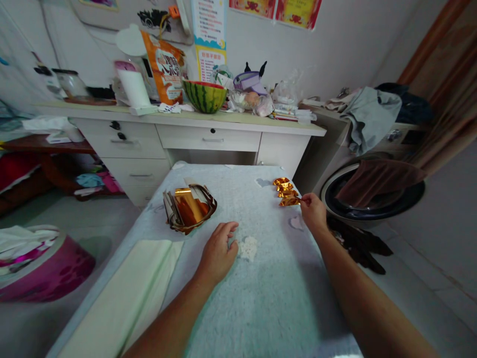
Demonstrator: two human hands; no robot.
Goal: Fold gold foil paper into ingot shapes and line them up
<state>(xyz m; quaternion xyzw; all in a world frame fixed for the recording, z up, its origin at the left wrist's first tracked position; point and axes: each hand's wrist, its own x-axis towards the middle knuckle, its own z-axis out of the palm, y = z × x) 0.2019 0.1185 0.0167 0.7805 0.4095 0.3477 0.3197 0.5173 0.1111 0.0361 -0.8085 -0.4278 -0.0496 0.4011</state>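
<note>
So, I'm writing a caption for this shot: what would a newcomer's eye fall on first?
Probably the shiny gold foil pieces, lined up near the far right of the table, the right hand pinching the nearest. Next, the cut watermelon on the desk, beside the orange bag. The gold sheets in the basket on the table's left and the pink bin at far left also stand out.

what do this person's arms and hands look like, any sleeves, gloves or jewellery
Both forearms are bare, with no sleeve in view. The left hand and the right hand wear no gloves, and no watch or bracelet shows on either wrist. No ring can be made out, though the fingers are small and slightly blurred.
</note>
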